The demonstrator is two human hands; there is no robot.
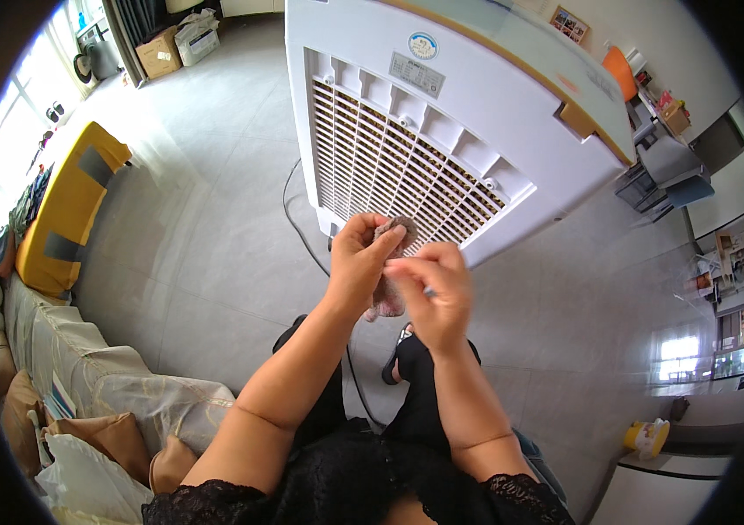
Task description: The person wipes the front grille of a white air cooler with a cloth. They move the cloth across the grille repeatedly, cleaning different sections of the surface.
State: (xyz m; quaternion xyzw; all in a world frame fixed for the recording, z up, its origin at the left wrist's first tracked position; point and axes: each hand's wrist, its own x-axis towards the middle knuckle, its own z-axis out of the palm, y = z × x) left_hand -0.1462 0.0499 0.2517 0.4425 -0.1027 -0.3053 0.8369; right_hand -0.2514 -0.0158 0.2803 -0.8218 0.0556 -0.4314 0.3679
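Both hands pinched on grey cloth (387,267): left hand (357,262) beside, right hand (436,293) below

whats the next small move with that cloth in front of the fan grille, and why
Probably bring the cloth forward onto the grille of the white air cooler. Both hands pinch the small brownish cloth: the left hand grips its top, the right hand its side. It is held up just short of the slats, not visibly touching them.
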